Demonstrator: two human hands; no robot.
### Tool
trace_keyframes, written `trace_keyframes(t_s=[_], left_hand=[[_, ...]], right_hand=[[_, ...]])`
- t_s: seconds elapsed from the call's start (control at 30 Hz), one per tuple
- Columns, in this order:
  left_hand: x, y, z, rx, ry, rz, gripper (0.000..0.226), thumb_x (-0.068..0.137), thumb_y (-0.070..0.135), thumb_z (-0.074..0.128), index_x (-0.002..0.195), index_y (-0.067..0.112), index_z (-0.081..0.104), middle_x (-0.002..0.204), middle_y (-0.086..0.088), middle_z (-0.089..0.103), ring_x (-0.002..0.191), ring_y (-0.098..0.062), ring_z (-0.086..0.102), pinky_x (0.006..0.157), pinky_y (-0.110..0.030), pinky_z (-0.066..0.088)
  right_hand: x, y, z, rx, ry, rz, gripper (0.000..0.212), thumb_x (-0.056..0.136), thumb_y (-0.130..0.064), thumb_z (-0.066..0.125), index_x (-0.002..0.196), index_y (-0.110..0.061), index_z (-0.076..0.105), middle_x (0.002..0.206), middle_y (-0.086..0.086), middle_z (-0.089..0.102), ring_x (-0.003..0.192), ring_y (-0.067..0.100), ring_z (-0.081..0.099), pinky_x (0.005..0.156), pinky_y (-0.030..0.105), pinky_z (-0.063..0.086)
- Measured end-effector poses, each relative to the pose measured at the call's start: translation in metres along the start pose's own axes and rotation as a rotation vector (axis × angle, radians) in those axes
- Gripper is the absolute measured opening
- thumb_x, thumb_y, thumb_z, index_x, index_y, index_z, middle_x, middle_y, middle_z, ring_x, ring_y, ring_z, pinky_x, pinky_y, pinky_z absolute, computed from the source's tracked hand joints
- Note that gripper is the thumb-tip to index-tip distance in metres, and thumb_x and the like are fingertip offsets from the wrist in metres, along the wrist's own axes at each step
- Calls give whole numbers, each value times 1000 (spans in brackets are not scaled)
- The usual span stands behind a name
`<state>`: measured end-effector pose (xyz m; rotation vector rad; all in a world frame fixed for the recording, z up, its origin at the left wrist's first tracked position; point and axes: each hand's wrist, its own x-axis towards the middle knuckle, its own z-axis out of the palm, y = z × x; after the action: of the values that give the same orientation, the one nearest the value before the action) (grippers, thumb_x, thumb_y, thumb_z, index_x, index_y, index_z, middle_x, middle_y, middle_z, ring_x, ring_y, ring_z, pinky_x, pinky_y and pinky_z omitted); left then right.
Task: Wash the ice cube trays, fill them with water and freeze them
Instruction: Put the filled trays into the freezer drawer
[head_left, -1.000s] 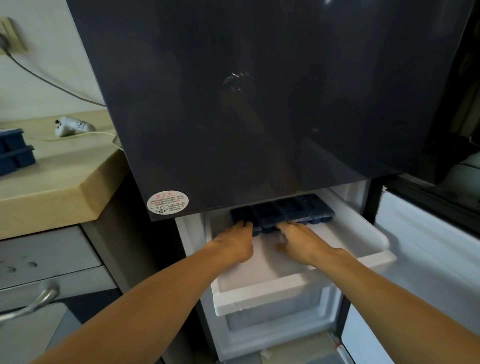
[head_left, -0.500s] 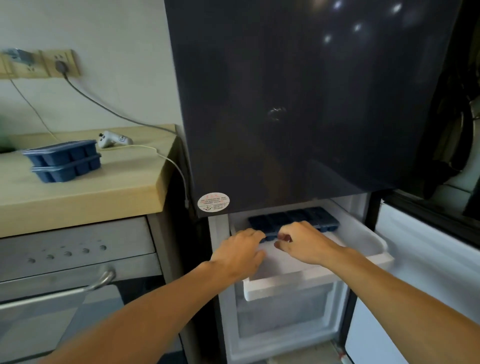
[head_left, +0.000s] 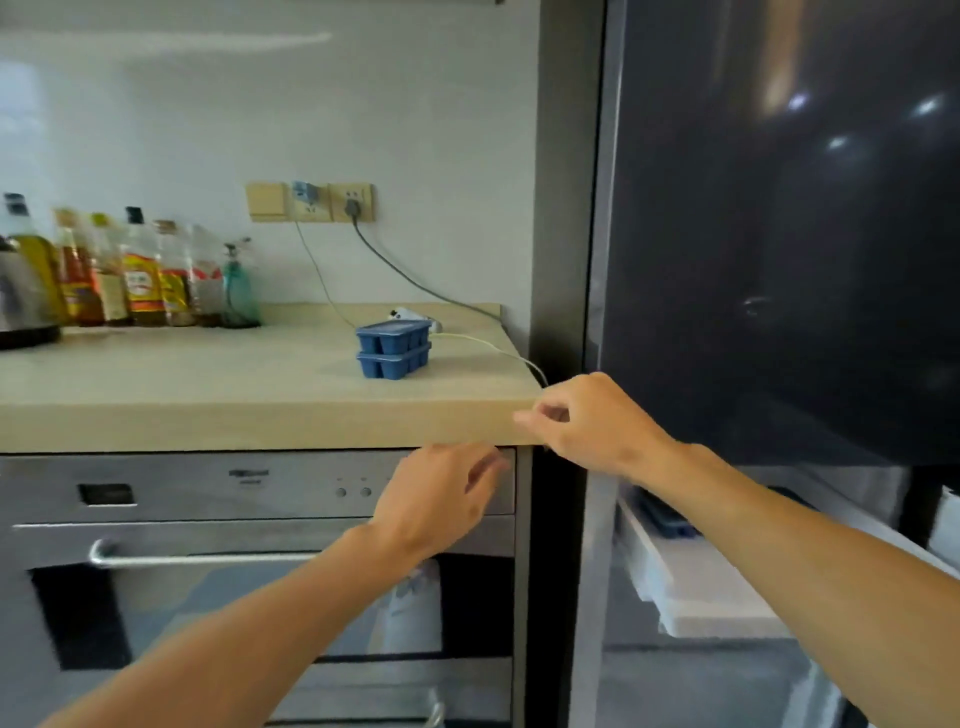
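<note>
Two blue ice cube trays (head_left: 394, 349) stand stacked, one on the other, on the tabletop (head_left: 208, 395) near its right end, just beside a white cable (head_left: 483, 344). The left hand (head_left: 441, 501) is in front of the oven (head_left: 208, 488) control panel, fingers (head_left: 483, 463) relaxed, holding nothing. The right hand (head_left: 597, 423) is at the right corner of the tabletop, fingers (head_left: 540, 422) loosely curled, holding nothing. To the right is the dark fridge door (head_left: 779, 234). Below it, a white freezer drawer (head_left: 696, 592) stands pulled out. A blue tray (head_left: 667, 522) lies in it, partly hidden by the right forearm. Bottles (head_left: 130, 270) line the wall at far left.
</note>
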<state>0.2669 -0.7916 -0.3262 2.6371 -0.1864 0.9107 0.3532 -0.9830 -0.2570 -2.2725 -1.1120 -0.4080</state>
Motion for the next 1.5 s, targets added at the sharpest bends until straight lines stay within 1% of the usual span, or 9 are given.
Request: trace_keyframes(t_s=[0.13, 0.23, 0.47, 0.63, 0.77, 0.97, 1.23, 1.33, 1.5], left_hand=[[-16, -40, -59, 40, 103, -91, 23, 101, 41, 52, 92, 28, 68, 72, 14, 66, 62, -7, 59, 63, -32, 52], [-28, -68, -97, 100, 164, -156, 24, 102, 41, 54, 95, 25, 71, 73, 11, 69, 64, -8, 63, 63, -32, 54], [-51, -114, -143, 187, 239, -266, 28, 101, 48, 50, 102, 28, 70, 78, 13, 71, 66, -7, 64, 65, -35, 56], [-57, -132, -146, 166, 255, -294, 25, 102, 48, 50, 98, 31, 69, 65, 18, 66, 62, 3, 62, 56, -20, 46], [-50, -137, -145, 173, 271, -277, 25, 102, 47, 50, 99, 31, 69, 65, 17, 67, 63, 7, 61, 53, -14, 40], [-13, -120, -140, 197, 347, -212, 31, 101, 49, 49, 103, 27, 71, 78, 16, 69, 62, -2, 60, 65, -31, 56], [91, -96, -96, 333, 34, -291, 65, 93, 64, 55, 145, 25, 43, 134, -3, 57, 118, -27, 58, 88, -40, 49], [125, -95, -80, 355, -102, -349, 70, 89, 65, 59, 143, 23, 44, 133, -8, 55, 118, -31, 58, 88, -39, 47], [142, -96, -65, 362, -154, -388, 43, 88, 47, 66, 120, 20, 60, 118, -9, 61, 91, -27, 54, 75, -33, 41]], right_hand=[[66, -62, 18, 6, 183, -58, 47, 92, -52, 60, 58, -20, 61, 57, -10, 62, 56, 6, 55, 59, 35, 45], [112, -94, 36, -80, 188, -28, 44, 91, -56, 61, 81, -14, 71, 80, 0, 71, 75, 19, 65, 68, 39, 54], [182, -115, 81, -289, 105, 152, 57, 81, -72, 61, 101, -20, 53, 106, 1, 53, 86, 24, 55, 64, 35, 40], [204, -110, 109, -261, 79, 181, 57, 81, -68, 62, 109, -19, 65, 107, 5, 68, 88, 26, 69, 72, 34, 54], [209, -101, 114, -296, 134, 188, 52, 85, -54, 68, 120, -16, 62, 121, 8, 62, 101, 31, 64, 70, 34, 45], [192, -77, 94, -114, 229, 164, 35, 84, -41, 70, 100, -11, 61, 103, 5, 63, 90, 27, 59, 63, 32, 36], [124, -39, 30, 45, 265, 139, 25, 82, -40, 68, 96, -20, 63, 103, -2, 61, 89, 16, 58, 70, 32, 43], [91, -28, 10, 54, 274, 119, 32, 81, -42, 68, 103, -20, 65, 104, -4, 60, 91, 15, 59, 79, 34, 51], [42, -8, -11, 27, 282, 66, 39, 70, -56, 57, 98, -30, 57, 97, -16, 53, 84, 6, 56, 64, 22, 42]])
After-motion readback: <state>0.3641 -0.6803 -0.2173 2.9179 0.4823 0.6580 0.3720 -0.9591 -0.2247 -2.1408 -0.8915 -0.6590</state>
